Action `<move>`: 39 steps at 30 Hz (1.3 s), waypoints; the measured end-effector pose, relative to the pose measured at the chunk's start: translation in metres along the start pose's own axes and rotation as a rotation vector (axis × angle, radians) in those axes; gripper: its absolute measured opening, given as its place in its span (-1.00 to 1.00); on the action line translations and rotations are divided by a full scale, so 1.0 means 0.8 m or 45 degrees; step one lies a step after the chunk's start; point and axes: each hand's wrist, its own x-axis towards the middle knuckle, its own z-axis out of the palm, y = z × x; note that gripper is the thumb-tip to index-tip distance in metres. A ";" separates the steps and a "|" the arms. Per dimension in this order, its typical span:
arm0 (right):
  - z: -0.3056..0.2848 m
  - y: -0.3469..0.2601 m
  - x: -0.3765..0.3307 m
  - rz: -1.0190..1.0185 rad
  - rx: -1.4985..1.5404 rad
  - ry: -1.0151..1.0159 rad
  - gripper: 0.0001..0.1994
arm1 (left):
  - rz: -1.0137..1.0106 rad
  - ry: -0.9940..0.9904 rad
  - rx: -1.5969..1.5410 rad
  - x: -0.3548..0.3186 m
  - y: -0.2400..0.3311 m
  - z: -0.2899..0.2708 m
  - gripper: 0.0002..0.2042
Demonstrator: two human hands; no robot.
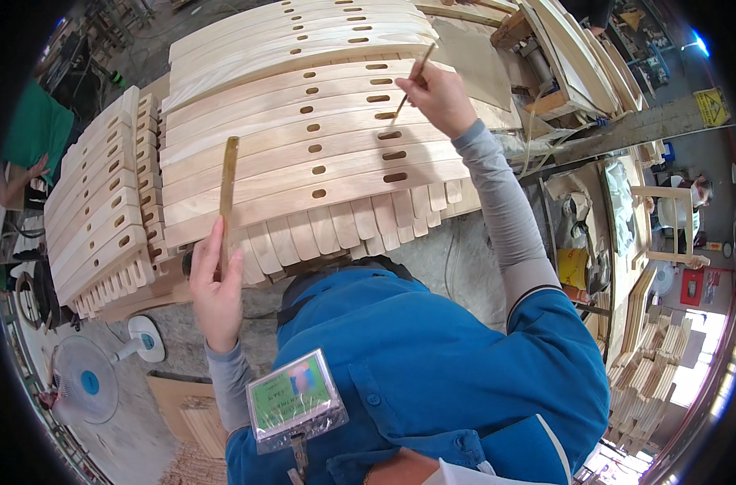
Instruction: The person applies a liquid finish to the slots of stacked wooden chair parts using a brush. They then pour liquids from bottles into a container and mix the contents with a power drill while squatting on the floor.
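Note:
A flat, narrow yellow-brown wooden strip (229,178) stands upright in my left hand (217,287), pinched between thumb and fingers at its lower end. It rises in front of the near edge of the stacked boards. My right hand (442,99) is closed round a thin brown stick (423,61), whose lower tip points down at the slots on the right. Whether the tip touches the wood I cannot tell. Under both hands lie pale wooden boards (246,170), side by side in rows, each with an oblong slot (394,155) and a smaller slot (318,194).
Another stack of slotted boards (93,210) stands at the left. A white fan (89,384) is on the floor at lower left. At the right are a metal beam (626,133) and a workbench (618,242). A person in green (40,129) stands far left; another (681,214) is far right.

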 end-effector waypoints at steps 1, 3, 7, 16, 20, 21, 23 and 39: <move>0.005 -0.013 0.001 -0.026 0.015 0.008 -0.77 | 0.008 -0.011 -0.009 0.002 0.001 0.002 -0.56; 0.019 -0.029 -0.002 -0.059 0.195 0.010 -0.77 | 0.016 -0.032 -0.030 0.004 0.002 0.008 -0.55; 0.005 0.000 -0.010 -0.003 0.155 0.012 -0.77 | -0.017 -0.037 0.000 0.000 0.009 -0.003 -0.55; 0.014 -0.028 -0.011 -0.066 0.256 0.048 -0.80 | 0.021 -0.099 -0.045 0.005 0.012 0.006 -0.54; -0.017 -0.007 -0.021 -0.014 0.128 0.035 -0.83 | -0.008 -0.069 -0.005 0.002 0.008 0.001 -0.54; -0.019 -0.004 -0.020 -0.018 0.112 0.067 -0.82 | -0.011 -0.062 -0.010 0.002 0.006 0.002 -0.54; -0.016 -0.008 -0.019 -0.018 0.080 0.057 -0.81 | 0.002 -0.083 -0.012 0.005 0.008 0.008 -0.53; 0.009 0.060 -0.041 0.689 1.374 0.171 -0.83 | 0.016 -0.045 -0.029 0.018 0.023 0.030 -0.56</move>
